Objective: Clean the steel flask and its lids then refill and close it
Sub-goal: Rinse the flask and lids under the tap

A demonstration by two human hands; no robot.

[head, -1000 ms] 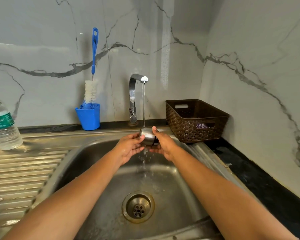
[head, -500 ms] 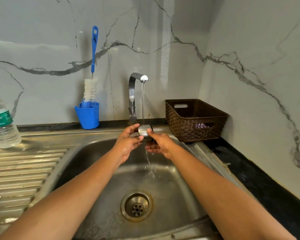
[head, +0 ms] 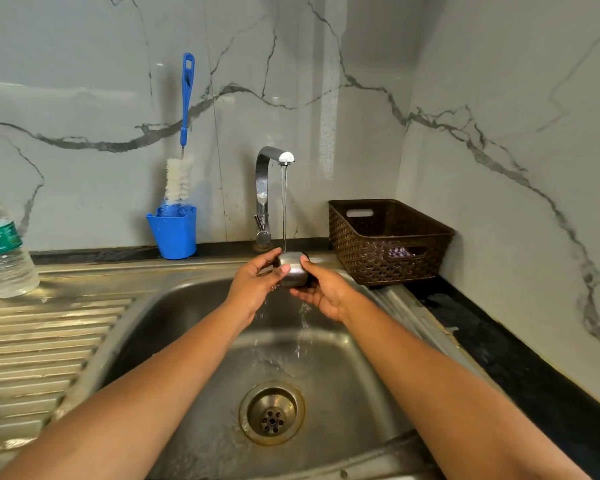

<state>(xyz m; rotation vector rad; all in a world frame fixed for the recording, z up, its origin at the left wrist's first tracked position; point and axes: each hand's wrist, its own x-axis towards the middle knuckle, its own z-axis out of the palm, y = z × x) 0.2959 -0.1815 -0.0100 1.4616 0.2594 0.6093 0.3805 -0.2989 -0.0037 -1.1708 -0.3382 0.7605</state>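
Kitchen: steel sink, tap.

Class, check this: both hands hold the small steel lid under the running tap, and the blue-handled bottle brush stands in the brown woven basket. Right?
No: the head view shows the blue-handled bottle brush standing in the blue plastic cup, not the brown woven basket. The rest holds.

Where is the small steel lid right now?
In the head view the steel lid sits mid-frame, gripped between the left hand and right hand directly under the running tap, above the sink, just left of the brown basket.
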